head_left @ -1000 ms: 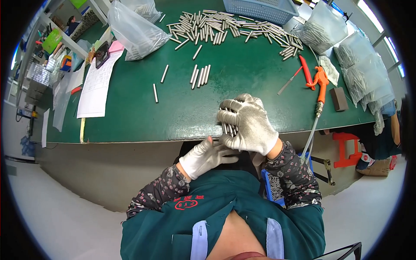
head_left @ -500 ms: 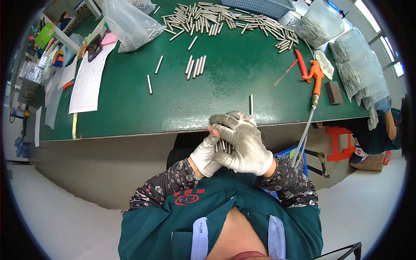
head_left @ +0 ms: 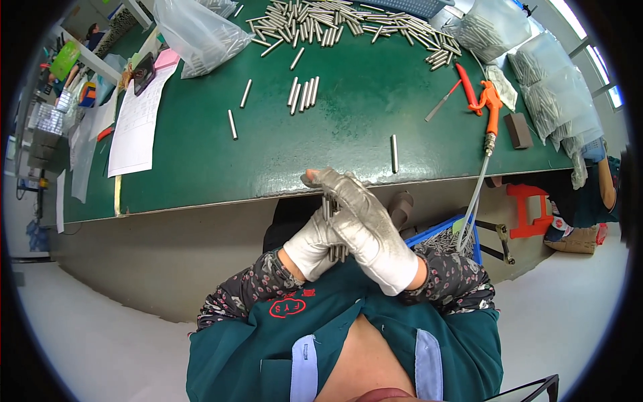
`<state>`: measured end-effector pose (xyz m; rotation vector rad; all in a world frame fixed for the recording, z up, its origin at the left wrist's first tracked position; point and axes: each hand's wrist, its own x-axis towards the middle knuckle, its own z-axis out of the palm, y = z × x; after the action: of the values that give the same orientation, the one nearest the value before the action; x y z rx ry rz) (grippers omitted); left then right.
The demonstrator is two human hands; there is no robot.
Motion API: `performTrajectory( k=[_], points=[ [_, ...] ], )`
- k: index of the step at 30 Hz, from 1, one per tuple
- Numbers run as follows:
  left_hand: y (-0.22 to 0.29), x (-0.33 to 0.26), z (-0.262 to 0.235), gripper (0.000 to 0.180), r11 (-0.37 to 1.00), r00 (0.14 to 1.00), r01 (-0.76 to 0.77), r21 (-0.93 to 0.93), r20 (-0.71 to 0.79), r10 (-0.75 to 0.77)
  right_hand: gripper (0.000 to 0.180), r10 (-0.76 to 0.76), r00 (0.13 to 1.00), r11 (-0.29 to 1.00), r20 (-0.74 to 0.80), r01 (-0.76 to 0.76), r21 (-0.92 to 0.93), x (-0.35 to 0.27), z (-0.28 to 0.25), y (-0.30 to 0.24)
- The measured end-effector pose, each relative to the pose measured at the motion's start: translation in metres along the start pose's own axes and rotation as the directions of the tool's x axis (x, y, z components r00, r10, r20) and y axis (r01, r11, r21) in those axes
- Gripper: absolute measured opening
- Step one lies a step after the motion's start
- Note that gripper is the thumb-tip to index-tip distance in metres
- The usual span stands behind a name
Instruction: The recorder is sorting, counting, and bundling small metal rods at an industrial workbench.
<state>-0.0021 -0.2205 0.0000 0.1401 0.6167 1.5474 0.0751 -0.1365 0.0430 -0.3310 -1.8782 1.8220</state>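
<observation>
Both my hands wear white gloves and meet just below the front edge of the green table [head_left: 201, 154]. My left hand [head_left: 313, 242] cups a bundle of short metal rods [head_left: 329, 213] from beneath. My right hand [head_left: 365, 224], its glove grey with dirt, lies over the same bundle with fingers stretched toward the table edge. The rods stand upright between the two palms, mostly hidden. One loose rod [head_left: 394, 153] lies on the table just beyond my right fingertips.
A big heap of rods [head_left: 335, 23] lies at the table's far side, with a few strays [head_left: 303, 94] nearer. An orange air gun [head_left: 491, 107] with hose, a file [head_left: 442, 102], clear bags of rods [head_left: 549, 80] and papers [head_left: 137, 120] sit around. A blue crate [head_left: 447, 236] is under the table.
My hands drew back from over the table edge toward my body, still clasping the rod bundle. One rod now lies alone on the table near the edge.
</observation>
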Motion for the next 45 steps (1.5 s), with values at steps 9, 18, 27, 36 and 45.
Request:
performTrajectory(
  k=[9, 18, 27, 36, 45],
  points=[
    [0.015, 0.003, -0.004, 0.034, 0.974, 0.992, -0.099, -0.203, -0.099, 0.080, 0.045, 0.085, 0.995, 0.740, 0.043, -0.092, 0.666, 0.033, -0.007, -0.015],
    [0.049, 0.032, 0.000, 0.053, 0.951, 0.952, -0.238, -0.199, 0.148, 0.269, 0.038, 0.059, 0.984, 0.986, -0.169, -0.031, 0.164, 0.053, -0.040, -0.026],
    [0.090, 0.077, -0.006, 0.057, 0.568, 0.797, -0.591, 0.573, 0.304, 0.522, 0.030, 0.078, 0.994, 0.940, -0.071, -0.097, -0.328, 0.082, -0.053, 0.008],
    [0.093, 0.082, -0.018, 0.060, 0.323, 0.889, -0.375, 0.869, 0.237, 0.392, 0.021, -0.172, 0.961, 0.837, -0.217, 0.026, -0.547, 0.076, -0.051, 0.059],
    [0.095, 0.077, -0.024, 0.073, 0.335, 0.828, -0.489, 0.805, 0.308, 0.470, 0.022, -0.116, 0.975, 0.855, -0.187, 0.002, -0.518, 0.078, -0.045, 0.052]
  ],
)
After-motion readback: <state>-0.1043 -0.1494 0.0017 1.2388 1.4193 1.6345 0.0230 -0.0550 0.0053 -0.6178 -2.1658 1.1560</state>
